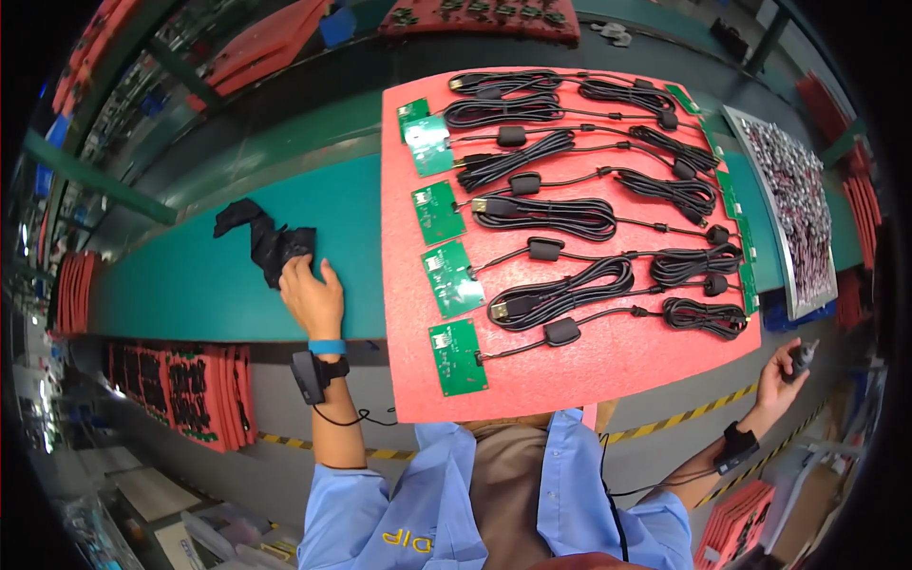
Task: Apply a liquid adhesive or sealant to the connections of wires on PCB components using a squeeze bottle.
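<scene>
My left hand (315,299) lies at the near end of a crumpled black cloth-like bundle (271,242) on the green bench top. Its fingers are stretched out over the bundle's edge, with the thumb apart. Far out to the right, beyond the bench's front edge, my right hand (781,376) is closed round a small dark grey object (805,357) with a narrow tip; its kind is unclear. Between the hands, a pink foam sheet (408,380) carries several green circuit boards (458,356) along its left side, wired to coiled black cables (560,294). More boards stand along its right edge.
Right of the foam, a pale tray (779,209) is heaped with small silvery parts. Behind runs a dark conveyor (313,128) with another loaded pink sheet (480,17). Loaded pink sheets (190,394) stand upright below the bench at left. Green frame posts (100,176) rise at left.
</scene>
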Motion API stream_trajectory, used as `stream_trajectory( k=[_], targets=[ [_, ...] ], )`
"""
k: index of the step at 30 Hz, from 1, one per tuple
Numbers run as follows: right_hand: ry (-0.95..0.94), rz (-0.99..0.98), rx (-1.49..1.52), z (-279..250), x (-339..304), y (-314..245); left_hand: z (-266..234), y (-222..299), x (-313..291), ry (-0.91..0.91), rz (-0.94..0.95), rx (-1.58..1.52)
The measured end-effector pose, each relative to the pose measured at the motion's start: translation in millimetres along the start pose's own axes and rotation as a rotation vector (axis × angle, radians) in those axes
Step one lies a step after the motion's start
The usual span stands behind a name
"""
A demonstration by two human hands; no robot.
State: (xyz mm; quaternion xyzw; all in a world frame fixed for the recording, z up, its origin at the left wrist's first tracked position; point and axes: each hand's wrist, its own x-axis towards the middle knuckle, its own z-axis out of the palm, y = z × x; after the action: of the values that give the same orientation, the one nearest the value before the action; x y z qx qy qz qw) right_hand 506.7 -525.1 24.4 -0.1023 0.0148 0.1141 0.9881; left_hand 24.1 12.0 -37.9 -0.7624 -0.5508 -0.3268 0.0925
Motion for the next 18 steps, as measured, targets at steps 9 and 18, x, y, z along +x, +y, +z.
stream_trajectory(
  k=[9,18],
  targets=[
    [0.078,0.003,0.065,11,44,37,8,29,5,-0.015,0.043,0.006],
    [0.03,0.153,0.096,36,126,60,-4,48,-1,-0.061,0.007,0.062]
  ],
)
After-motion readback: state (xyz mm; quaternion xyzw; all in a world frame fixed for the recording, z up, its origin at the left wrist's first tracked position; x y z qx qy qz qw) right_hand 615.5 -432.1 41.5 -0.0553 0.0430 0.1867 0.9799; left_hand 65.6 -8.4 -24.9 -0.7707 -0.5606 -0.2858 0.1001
